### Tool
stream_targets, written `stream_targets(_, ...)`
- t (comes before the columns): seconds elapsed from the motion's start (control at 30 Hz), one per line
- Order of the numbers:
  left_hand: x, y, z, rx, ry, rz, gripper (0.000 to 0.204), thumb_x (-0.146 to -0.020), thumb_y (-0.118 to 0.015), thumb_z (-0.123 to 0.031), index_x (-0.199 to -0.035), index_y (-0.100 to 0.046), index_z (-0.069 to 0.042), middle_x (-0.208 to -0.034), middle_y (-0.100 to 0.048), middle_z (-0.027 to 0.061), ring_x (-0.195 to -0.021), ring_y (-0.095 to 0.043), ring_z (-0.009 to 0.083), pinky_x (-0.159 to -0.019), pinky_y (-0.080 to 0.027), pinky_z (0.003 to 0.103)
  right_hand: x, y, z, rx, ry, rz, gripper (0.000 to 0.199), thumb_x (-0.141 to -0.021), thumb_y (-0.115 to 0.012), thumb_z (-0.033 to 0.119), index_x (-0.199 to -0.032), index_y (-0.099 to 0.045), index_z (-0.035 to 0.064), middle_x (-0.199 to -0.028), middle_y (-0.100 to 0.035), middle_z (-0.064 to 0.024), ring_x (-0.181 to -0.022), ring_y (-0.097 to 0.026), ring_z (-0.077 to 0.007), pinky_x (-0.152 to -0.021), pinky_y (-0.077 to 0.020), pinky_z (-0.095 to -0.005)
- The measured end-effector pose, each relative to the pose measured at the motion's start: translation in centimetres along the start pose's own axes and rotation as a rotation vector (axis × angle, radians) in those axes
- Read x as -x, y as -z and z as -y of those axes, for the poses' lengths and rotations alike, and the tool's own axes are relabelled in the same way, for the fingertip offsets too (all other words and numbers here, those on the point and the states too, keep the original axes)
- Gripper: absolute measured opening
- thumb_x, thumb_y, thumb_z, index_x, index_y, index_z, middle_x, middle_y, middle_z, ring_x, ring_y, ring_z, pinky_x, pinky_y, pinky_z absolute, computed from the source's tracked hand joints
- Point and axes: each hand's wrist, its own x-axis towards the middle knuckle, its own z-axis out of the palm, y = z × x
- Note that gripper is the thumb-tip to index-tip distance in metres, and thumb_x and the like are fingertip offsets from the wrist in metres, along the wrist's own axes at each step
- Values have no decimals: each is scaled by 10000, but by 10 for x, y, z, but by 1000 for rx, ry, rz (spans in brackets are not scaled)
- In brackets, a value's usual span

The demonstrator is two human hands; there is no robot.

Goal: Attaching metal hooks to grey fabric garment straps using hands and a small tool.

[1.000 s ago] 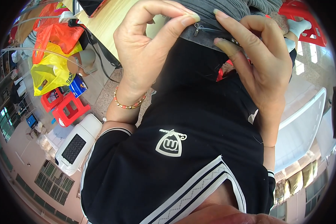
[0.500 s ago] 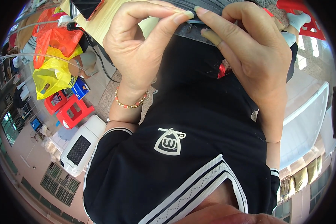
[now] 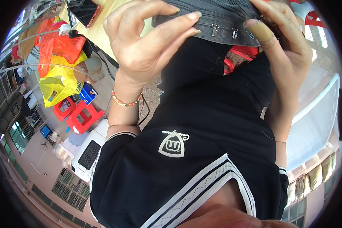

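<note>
Item: grey fabric piece (image 3: 220, 17) with small metal hooks along its edge, top centre of the frame, held up against the person's black shirt (image 3: 201, 125). Left hand (image 3: 144, 45), upper left of centre, beaded bracelet (image 3: 126, 102) at the wrist: grip clamped on the fabric's left edge, thumb and fingers pinched together. Right hand (image 3: 281, 49), upper right: grip closed over the fabric's right end, a tan cover on one fingertip. Change since a second ago: both hands and the fabric have risen toward the top of the frame, and the hooks now show plainly. I judge the fabric is being drawn taut between the hands. Surroundings, upper left: wooden worktop (image 3: 98, 30), orange and yellow bags (image 3: 59, 72), red stools (image 3: 79, 116).
</note>
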Motion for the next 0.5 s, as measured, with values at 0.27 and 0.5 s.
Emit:
stream_targets(0.27,4,-6,1,-103,-61,-49,174,-779,-824,-154,-943,-763,-147,-989,-697,-3,-968,-586,173,-882,-428,304,3,-5,21,-124,-233,45,384,-736,-803,-15,-1112,-723,-23,-867,-593,-50,-778,-521,-124,-682,-386,-245)
stream_targets(0.5,1,-6,-7,45,-13,-34,71,-882,-726,-111,-941,-696,-88,-1005,-693,57,-970,-599,213,-894,-447,331,14,-13,-27,-6,260,27,437,-740,-806,26,-1168,-721,17,-883,-571,-42,-783,-538,-135,-663,-432,-254)
